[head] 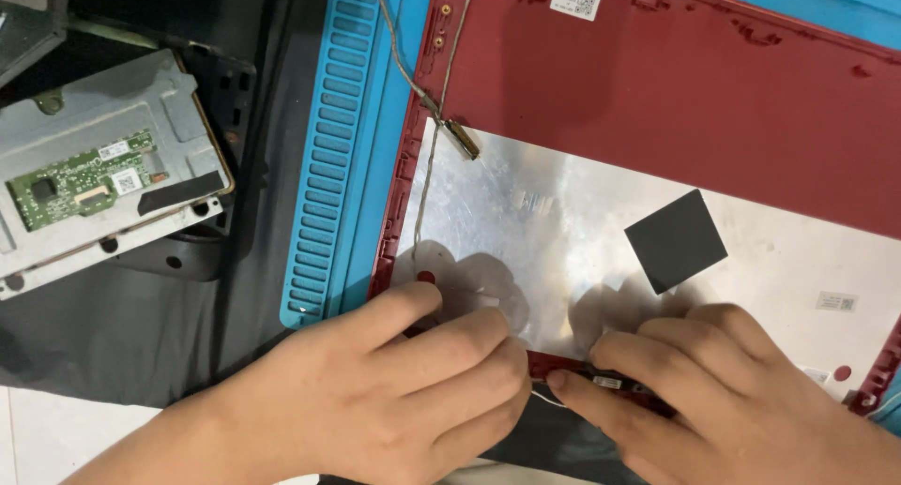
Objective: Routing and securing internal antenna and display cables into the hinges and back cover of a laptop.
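Left hand (394, 391) and right hand (723, 391) curled, fingertips pinching near edge of red laptop lid (676, 82); thin wire (546, 398) between them, black square pad (676, 239) just beyond.

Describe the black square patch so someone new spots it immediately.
Start at the big red laptop lid shell lying on the blue mat. Its lower half is covered by a shiny silver foil sheet. The black square patch sits on that foil, turned like a diamond, above the right hand; it is the foil's only dark matte shape.
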